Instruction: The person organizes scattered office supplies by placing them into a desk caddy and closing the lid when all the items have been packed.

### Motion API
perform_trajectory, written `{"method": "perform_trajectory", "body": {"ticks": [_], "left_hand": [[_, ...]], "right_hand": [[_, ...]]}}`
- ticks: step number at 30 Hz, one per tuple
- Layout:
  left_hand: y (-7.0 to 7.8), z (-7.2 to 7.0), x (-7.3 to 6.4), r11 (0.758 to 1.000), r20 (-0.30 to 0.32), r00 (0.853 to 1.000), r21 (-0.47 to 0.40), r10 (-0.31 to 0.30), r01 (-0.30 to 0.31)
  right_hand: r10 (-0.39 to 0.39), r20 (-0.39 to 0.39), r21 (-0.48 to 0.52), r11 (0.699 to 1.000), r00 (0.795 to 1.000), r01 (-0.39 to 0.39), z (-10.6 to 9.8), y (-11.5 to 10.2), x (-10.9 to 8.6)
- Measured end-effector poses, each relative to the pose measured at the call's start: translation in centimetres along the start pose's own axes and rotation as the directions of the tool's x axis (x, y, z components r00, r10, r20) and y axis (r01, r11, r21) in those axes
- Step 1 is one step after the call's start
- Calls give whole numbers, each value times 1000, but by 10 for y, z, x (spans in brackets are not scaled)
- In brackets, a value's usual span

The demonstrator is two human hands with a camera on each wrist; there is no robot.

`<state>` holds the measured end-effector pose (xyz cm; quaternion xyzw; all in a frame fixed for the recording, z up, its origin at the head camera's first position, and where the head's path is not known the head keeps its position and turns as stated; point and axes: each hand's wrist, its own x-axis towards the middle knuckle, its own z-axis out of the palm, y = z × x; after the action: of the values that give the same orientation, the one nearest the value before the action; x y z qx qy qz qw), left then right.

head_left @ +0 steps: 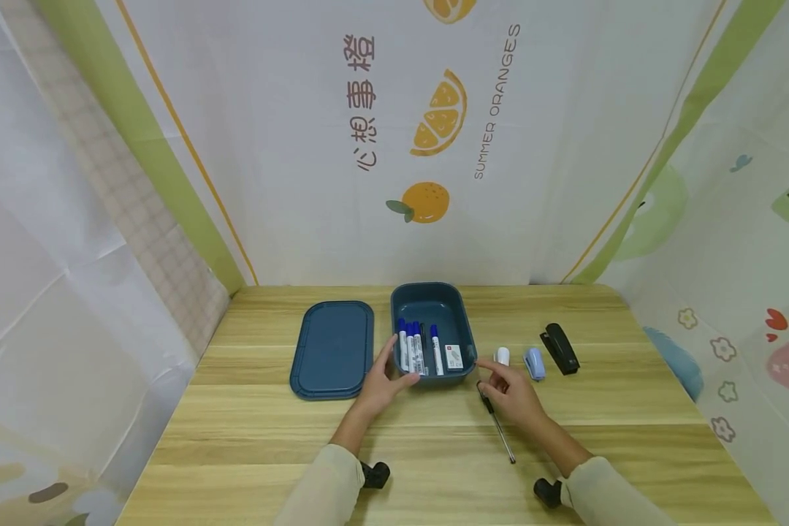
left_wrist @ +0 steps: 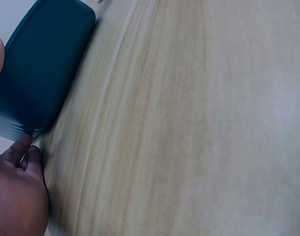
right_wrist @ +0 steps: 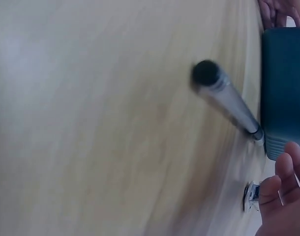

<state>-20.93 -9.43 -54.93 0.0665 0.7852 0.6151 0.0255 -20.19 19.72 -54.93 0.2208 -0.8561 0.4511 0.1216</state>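
A dark blue rectangular box (head_left: 429, 298), uncovered, stands between my hands in the head view. Several blue-capped markers (head_left: 410, 349), a dark pen (head_left: 424, 337) and a small white printed packet (head_left: 454, 356) lie in it. My left hand (head_left: 379, 386) is at its front left corner, thumb by the front edge and fingers along the side. At the front right corner, my right hand (head_left: 514, 393) reaches a forefinger to the wall; its other fingers bend loosely around nothing. A black-and-clear pen (right_wrist: 233, 105) lies on the table just beside that hand.
Left of the box lies a flat dark blue lid (head_left: 334, 349). Over on the right are a white rounded item (head_left: 502, 356), partly behind my right hand, a small light-blue stapler (head_left: 535, 363) and a black stapler (head_left: 560, 348). A printed curtain (head_left: 500, 241) hangs behind the wooden table (head_left: 434, 453).
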Motion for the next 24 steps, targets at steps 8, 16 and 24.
{"method": "perform_trajectory", "body": {"ticks": [8, 16, 24], "left_hand": [[0, 0, 0, 1000, 12, 1000, -22, -10, 11], [-2, 0, 0, 1000, 3, 1000, 6, 27, -27], [-2, 0, 0, 1000, 14, 1000, -23, 0, 1]], "right_hand": [[-2, 129, -63, 998, 992, 10, -4, 2, -7], [115, 253, -129, 988, 961, -85, -7, 2, -13], [126, 294, -290, 956, 947, -37, -3, 4, -20]]}}
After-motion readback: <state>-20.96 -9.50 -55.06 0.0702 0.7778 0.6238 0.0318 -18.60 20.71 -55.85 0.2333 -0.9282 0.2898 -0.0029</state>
